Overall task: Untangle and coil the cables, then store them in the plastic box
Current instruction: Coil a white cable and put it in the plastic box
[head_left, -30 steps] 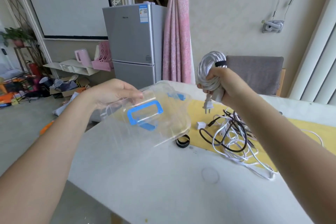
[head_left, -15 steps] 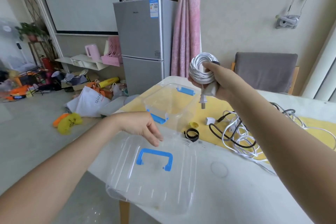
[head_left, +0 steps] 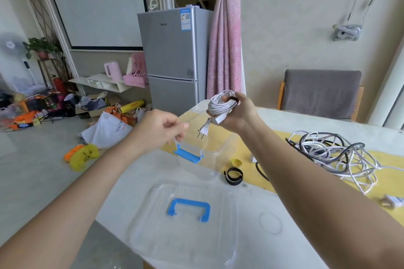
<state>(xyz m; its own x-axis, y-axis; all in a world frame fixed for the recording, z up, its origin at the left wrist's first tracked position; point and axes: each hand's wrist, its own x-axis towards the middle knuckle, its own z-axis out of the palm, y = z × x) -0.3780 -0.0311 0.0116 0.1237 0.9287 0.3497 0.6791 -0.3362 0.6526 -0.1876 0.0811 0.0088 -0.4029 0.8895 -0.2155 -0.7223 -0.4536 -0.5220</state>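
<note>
Right hand (head_left: 238, 116) gripped the coiled white power cable (head_left: 220, 106), bound with a black strap, upper centre of frame, held in the air above the clear plastic box with blue latch (head_left: 218, 153); its white two-pin plug (head_left: 204, 131) dangled over the box opening. Left hand (head_left: 160, 130) sat centre-left at the box's near rim, fingers curled; couldn't tell whether it pinched the rim or just hovered beside it. Box was open, lid off. Its clear lid with blue handle (head_left: 196, 247) lay flat on the white table (head_left: 306, 119), lower centre, apart from the box. Tangled pile of white and black cables (head_left: 334, 155) lay on the yellow cloth (head_left: 391, 156) at right, well apart from the box; a loose black strap loop (head_left: 234, 176) lay just beside the box.

Step, as I read it: storing a finished coil. Next move called for lowering the coil into the box, plug tucked inside so it wouldn't snag the rim, left hand steadying the light box. After that, the pile: untangle, coil, strap.
</note>
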